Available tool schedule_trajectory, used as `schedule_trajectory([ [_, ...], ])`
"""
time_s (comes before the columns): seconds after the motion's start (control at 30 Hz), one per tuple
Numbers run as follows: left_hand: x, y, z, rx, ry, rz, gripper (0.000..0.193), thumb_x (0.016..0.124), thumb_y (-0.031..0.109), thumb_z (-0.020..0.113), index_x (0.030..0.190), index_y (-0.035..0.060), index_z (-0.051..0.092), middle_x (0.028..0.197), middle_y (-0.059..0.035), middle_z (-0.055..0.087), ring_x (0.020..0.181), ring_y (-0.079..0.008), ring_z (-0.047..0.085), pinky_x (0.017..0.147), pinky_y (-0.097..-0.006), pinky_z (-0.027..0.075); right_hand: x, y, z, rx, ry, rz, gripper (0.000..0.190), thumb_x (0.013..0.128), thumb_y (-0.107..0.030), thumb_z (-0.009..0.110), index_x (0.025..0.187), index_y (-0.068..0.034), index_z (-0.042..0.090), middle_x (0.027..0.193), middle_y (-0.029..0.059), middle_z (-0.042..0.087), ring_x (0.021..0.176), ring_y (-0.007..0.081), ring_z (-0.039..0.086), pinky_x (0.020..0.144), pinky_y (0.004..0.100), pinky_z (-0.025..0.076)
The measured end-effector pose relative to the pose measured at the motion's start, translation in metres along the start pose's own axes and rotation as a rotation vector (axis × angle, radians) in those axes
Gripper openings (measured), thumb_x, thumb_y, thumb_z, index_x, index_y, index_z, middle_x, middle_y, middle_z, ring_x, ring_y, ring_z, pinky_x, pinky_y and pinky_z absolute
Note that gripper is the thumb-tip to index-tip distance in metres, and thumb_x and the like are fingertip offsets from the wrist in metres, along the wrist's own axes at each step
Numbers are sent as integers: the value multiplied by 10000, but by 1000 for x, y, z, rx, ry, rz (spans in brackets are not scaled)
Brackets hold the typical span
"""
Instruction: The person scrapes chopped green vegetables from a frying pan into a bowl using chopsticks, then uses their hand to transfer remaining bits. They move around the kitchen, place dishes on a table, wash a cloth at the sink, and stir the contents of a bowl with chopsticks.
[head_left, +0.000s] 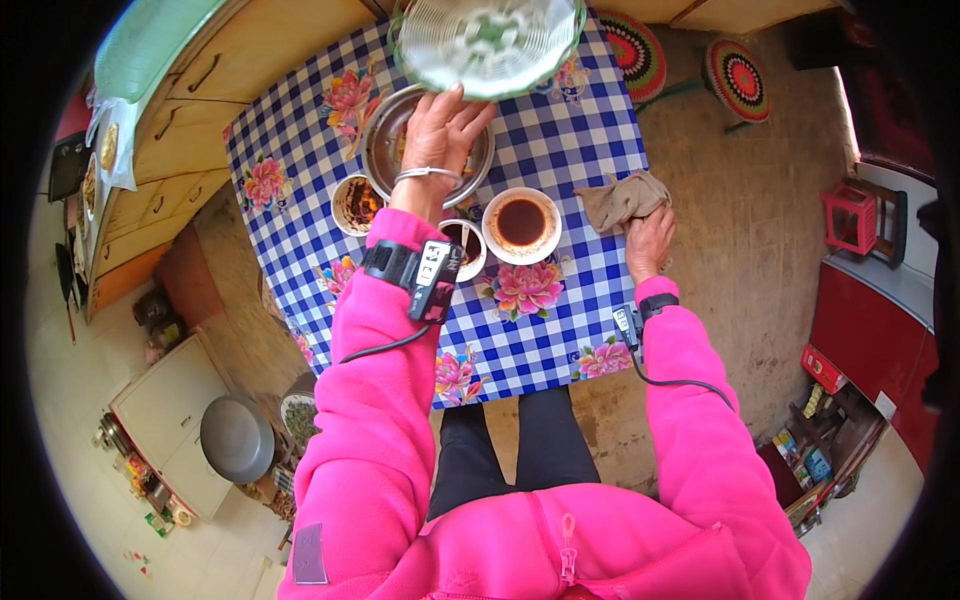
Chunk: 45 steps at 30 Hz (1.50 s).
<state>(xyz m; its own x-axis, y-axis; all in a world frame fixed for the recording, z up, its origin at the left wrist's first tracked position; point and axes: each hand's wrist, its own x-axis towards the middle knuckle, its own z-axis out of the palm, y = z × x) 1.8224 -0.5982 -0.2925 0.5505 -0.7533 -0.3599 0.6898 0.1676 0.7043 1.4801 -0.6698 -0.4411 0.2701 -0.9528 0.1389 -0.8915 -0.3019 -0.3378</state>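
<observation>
My left hand (442, 142) reaches over a round metal bowl (375, 161), its fingertips at the near rim of a white woven-look basket (491, 45) with a green edge; whether it grips the rim I cannot tell. At the right table edge, my right hand (650, 244) is closed on a grey-brown cloth (619, 201), which lies partly on the checked tablecloth (592, 277). Between the hands stand a white bowl of dark brown liquid (521, 223) and a smaller cup of dark sauce (466, 251) with a light utensil in it. A cup with reddish-brown residue (356, 205) touches the metal bowl's left side.
Two stools with crocheted covers (632, 56) (738, 80) stand beyond the table's right corner. Wooden cabinets with drawers (180, 120) line the left side. A large wok (238, 439) is at the lower left. A red cabinet (855, 330) stands on the right.
</observation>
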Motion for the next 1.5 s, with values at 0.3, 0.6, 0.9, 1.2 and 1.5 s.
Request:
schedule_trajectory([
  [0.3, -183, -11, -85, 234, -161, -592, 432, 980, 278, 554, 1289, -23, 524, 1092, -173, 674, 911, -231, 692, 779, -327, 573, -3, 4, -9, 95, -6, -153, 482, 832, -144, 556, 1296, -39, 482, 1327, 211, 485, 1236, 431, 426, 1017, 477, 388],
  [0.6, -195, -47, -173, 537, 224, -342, 466, 970, 179, 577, 1346, -37, 406, 1113, -194, 611, 934, -260, 686, 758, -339, 598, -116, -35, -34, -60, -255, -364, 627, 766, -106, 589, 1383, -88, 478, 1362, 199, 475, 1390, 387, 313, 1117, 514, 286],
  [0.9, -183, -70, -146, 282, 310, -290, 569, 855, 23, 683, 1276, -73, 313, 1150, -251, 544, 897, -330, 687, 766, -382, 628, -182, -70, -34, -93, -236, -389, 666, 768, -85, 587, 1416, -88, 433, 1356, 197, 437, 1398, 385, 289, 1091, 512, 304],
  [1.2, -171, -109, -122, -87, 417, -192, 484, 870, -121, 471, 1330, 2, 382, 1291, -197, 506, 1063, -365, 631, 826, -444, 620, -216, -101, -23, -98, -247, -351, 734, 749, -76, 583, 1454, -82, 379, 1387, 234, 422, 1416, 392, 271, 1130, 500, 270],
  [1.5, -186, -59, -173, 102, 575, -140, 561, 833, -139, 394, 1361, 49, 364, 1262, -192, 526, 1030, -379, 645, 753, -472, 639, -252, -155, -19, 141, -539, -637, 732, 696, -71, 674, 1397, -117, 467, 1360, 140, 470, 1389, 354, 326, 1110, 503, 301],
])
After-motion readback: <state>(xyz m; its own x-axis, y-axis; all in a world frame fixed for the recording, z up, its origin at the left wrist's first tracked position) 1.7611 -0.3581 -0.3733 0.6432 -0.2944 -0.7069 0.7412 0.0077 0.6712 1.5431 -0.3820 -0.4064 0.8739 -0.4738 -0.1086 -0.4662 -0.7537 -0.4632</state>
